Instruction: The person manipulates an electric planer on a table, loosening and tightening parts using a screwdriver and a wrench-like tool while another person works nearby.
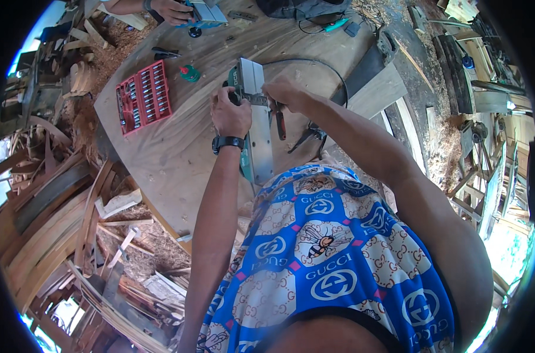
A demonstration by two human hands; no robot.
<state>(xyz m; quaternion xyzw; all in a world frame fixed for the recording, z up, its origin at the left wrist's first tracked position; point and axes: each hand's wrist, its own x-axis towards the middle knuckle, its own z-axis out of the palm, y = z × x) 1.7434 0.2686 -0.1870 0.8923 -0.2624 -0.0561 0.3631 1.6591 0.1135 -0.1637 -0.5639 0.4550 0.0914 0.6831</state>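
1. Left side of the frame: curved wood offcuts are heaped beside the wooden tabletop.
2. Upper left: an open red socket set lies on the tabletop, its metal pieces in rows.
3. Top edge, left of centre: a co-worker's hand rests at a blue tool, fingers bent. Below these stands or lies a small green bottle; which of the two cannot be told.
4. Just left of centre: the left hand, with a black watch at the wrist, touches the planer's left edge. Its fingers are bent, with a gap between thumb and forefinger; how firmly they grip cannot be told.
5. Centre: the green planer lies on the tabletop with its long, pale metal plates facing up.
6. Just right of centre: the right hand is at the planer's middle, fingers curled close together; what they pinch is hidden. A red-and-black handle shows just below it.
7. Right of that: a black cable curves across the tabletop, and a pale board lies beyond.
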